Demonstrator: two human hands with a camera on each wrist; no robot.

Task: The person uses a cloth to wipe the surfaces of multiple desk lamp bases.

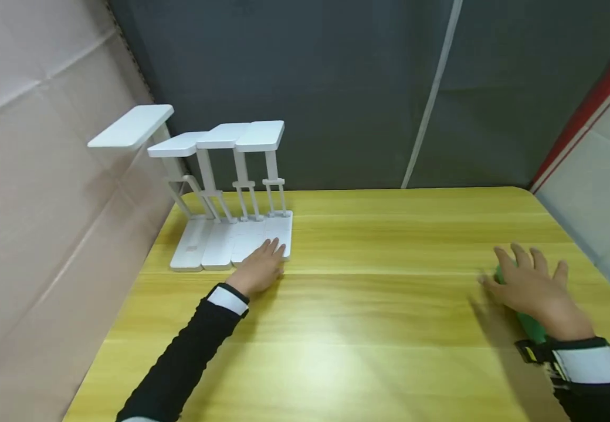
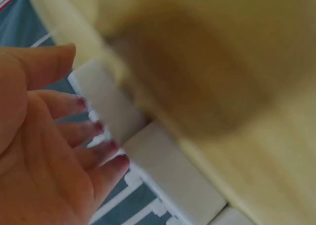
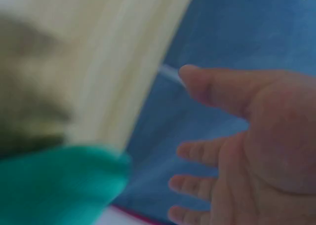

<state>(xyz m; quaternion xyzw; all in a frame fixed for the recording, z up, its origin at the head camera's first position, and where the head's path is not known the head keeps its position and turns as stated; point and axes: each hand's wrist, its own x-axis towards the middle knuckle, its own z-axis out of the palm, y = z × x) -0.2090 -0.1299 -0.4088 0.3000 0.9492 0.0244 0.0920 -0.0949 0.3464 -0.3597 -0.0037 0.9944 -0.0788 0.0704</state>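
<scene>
Several white desk lamps [image 1: 263, 138] with flat heads, forked stems and flat bases stand side by side at the table's left. My left hand [image 1: 258, 269] reaches over the front of the rightmost base [image 1: 278, 228], fingers extended. In the left wrist view its spread fingertips [image 2: 106, 146] overlap the white bases [image 2: 173, 170]. On the right, my right hand [image 1: 534, 290] hovers with fingers spread over a green object [image 1: 532, 328], mostly hidden beneath it. In the right wrist view, the green object [image 3: 64, 185] is blurred with a rounded end; I cannot tell its kind.
The yellow wood-grain table [image 1: 368, 293] ends at a dark grey partition [image 1: 310, 88] at the back. A pale wall [image 1: 46, 234] rises along the left, and a white panel with a red edge [image 1: 590, 111] borders the right. The leftmost lamp head [image 1: 131, 129] sticks out leftward.
</scene>
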